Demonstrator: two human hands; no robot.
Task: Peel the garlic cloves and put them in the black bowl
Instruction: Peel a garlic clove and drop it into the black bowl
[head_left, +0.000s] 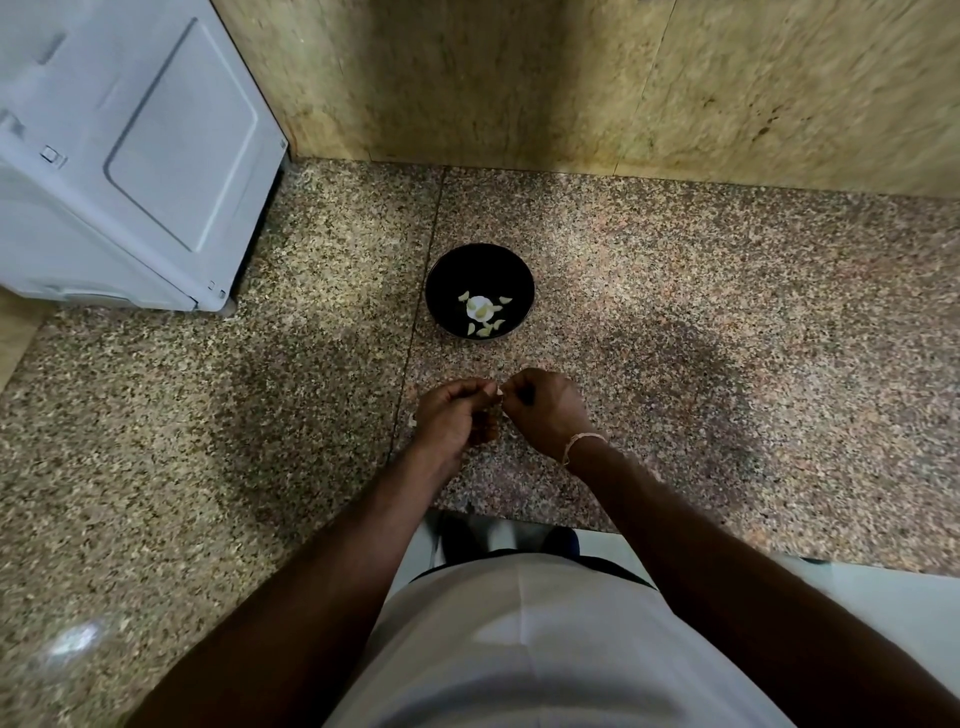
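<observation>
A black bowl (442, 291) stands on the speckled granite counter and holds several pale peeled garlic cloves (480, 310). Just in front of it, above the counter, my left hand (453, 418) and my right hand (545, 410) meet fingertip to fingertip. Between them they pinch a small garlic clove (500, 393), of which only a pale sliver shows. Both hands have their fingers curled. A thin bracelet sits on my right wrist.
A white appliance (124, 156) stands on the counter at the far left. A beige stone wall (571, 78) rises behind the bowl. The counter's front edge (727, 551) runs close to my body, with floor below it.
</observation>
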